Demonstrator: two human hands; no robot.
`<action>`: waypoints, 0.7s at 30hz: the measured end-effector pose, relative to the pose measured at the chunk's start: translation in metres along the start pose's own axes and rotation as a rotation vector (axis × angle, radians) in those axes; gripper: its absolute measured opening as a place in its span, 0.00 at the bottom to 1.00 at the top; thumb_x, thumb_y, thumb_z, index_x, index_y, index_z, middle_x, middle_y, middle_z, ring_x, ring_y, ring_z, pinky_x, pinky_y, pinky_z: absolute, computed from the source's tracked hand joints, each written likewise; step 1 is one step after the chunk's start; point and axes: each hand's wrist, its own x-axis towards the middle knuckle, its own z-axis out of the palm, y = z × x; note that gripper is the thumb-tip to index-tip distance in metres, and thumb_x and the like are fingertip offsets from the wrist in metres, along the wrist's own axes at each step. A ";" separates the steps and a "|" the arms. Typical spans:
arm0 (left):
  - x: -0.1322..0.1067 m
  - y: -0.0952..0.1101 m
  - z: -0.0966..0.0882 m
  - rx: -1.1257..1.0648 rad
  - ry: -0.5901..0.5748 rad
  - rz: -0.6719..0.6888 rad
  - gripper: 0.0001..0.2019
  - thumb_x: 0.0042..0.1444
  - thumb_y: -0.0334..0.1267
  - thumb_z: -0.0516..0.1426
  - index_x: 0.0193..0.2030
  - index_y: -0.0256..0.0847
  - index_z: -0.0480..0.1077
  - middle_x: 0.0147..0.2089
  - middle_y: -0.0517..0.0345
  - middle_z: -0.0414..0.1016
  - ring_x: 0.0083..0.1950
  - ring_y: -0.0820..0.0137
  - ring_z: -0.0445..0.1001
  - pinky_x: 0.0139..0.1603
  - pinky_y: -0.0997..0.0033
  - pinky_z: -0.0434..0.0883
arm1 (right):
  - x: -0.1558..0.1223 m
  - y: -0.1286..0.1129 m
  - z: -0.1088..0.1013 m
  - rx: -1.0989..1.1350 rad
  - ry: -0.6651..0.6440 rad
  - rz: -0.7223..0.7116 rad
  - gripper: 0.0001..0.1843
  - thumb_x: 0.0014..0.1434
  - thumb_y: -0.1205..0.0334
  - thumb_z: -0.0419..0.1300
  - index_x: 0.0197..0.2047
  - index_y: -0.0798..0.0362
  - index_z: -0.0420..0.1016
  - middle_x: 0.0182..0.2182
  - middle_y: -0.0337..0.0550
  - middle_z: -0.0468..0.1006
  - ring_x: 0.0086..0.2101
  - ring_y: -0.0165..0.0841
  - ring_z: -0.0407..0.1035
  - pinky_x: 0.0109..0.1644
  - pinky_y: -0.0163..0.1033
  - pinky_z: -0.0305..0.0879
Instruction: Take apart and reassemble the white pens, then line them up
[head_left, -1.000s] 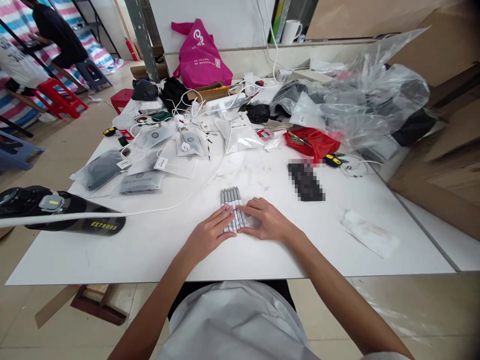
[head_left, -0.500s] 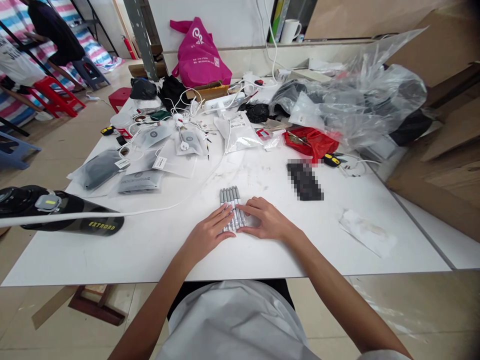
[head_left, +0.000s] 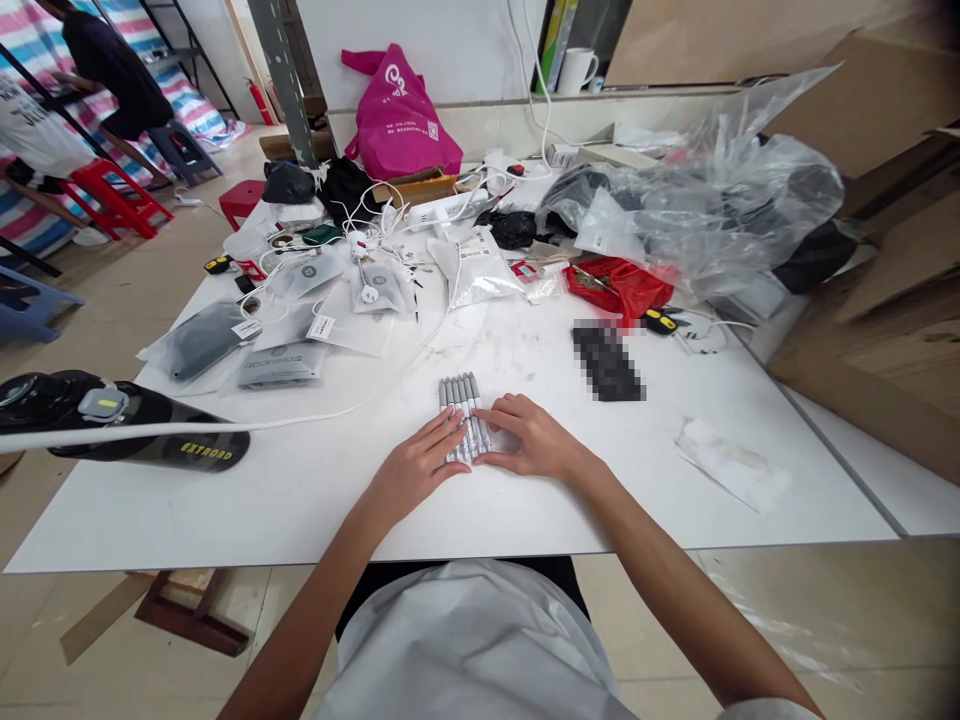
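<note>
Several grey-and-white pens point(head_left: 461, 392) lie side by side in a tight row on the white table point(head_left: 315, 510), their grey ends pointing away from me. My left hand point(head_left: 416, 470) rests flat over the row's lower left part, fingers stretched out and thumb apart near the lower ends. At the row's right side is my right hand point(head_left: 536, 437), its index finger and thumb spread and both touching the outer pens. The pens' lower parts are partly covered by my fingers.
A black bottle point(head_left: 150, 425) lies at the left, crossed by a white cable point(head_left: 300, 424). Packaged items point(head_left: 281, 363), a white pouch point(head_left: 476, 265), a red bag point(head_left: 615, 285) and clear plastic point(head_left: 720, 190) spread across the back. Right of my hands are a blurred black object point(head_left: 609, 362) and crumpled paper point(head_left: 731, 465).
Both hands and the row of pens keep practically the same place. Only the camera view has shifted slightly.
</note>
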 end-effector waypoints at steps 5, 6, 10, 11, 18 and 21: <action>0.000 0.000 0.001 -0.025 -0.004 -0.013 0.33 0.69 0.42 0.62 0.78 0.45 0.60 0.77 0.48 0.67 0.80 0.59 0.62 0.76 0.52 0.74 | -0.001 0.001 0.001 0.001 0.009 0.001 0.36 0.65 0.39 0.68 0.67 0.53 0.74 0.39 0.48 0.78 0.40 0.42 0.71 0.49 0.51 0.71; 0.000 0.000 0.001 -0.029 -0.002 -0.017 0.34 0.69 0.42 0.63 0.79 0.45 0.60 0.77 0.49 0.67 0.80 0.59 0.62 0.76 0.52 0.73 | -0.001 0.001 0.001 -0.001 0.010 0.002 0.35 0.65 0.39 0.68 0.67 0.53 0.74 0.39 0.48 0.78 0.40 0.42 0.71 0.49 0.51 0.71; 0.000 0.000 0.001 -0.046 0.002 -0.029 0.35 0.68 0.41 0.64 0.79 0.48 0.59 0.77 0.50 0.68 0.80 0.59 0.62 0.76 0.52 0.73 | -0.001 0.001 0.001 -0.001 0.010 0.002 0.36 0.65 0.38 0.68 0.67 0.53 0.74 0.40 0.49 0.79 0.41 0.43 0.71 0.49 0.51 0.71; 0.000 0.000 0.001 -0.051 0.000 -0.032 0.35 0.68 0.41 0.64 0.79 0.49 0.59 0.77 0.51 0.68 0.80 0.59 0.62 0.76 0.52 0.73 | -0.001 0.001 0.001 -0.002 0.011 0.002 0.36 0.65 0.38 0.68 0.67 0.53 0.74 0.39 0.49 0.79 0.41 0.43 0.71 0.49 0.51 0.71; -0.001 -0.001 0.002 -0.090 -0.027 -0.065 0.34 0.70 0.40 0.62 0.80 0.50 0.58 0.77 0.53 0.68 0.81 0.59 0.60 0.76 0.50 0.73 | -0.001 0.001 0.001 -0.018 0.018 -0.015 0.34 0.65 0.39 0.68 0.65 0.54 0.77 0.40 0.49 0.79 0.41 0.42 0.71 0.49 0.51 0.71; -0.002 -0.001 0.002 -0.097 -0.031 -0.067 0.34 0.70 0.41 0.62 0.80 0.51 0.58 0.77 0.53 0.67 0.81 0.59 0.60 0.77 0.50 0.73 | -0.001 0.001 0.001 -0.016 0.029 -0.024 0.34 0.65 0.39 0.68 0.65 0.53 0.77 0.40 0.50 0.79 0.41 0.42 0.71 0.49 0.51 0.71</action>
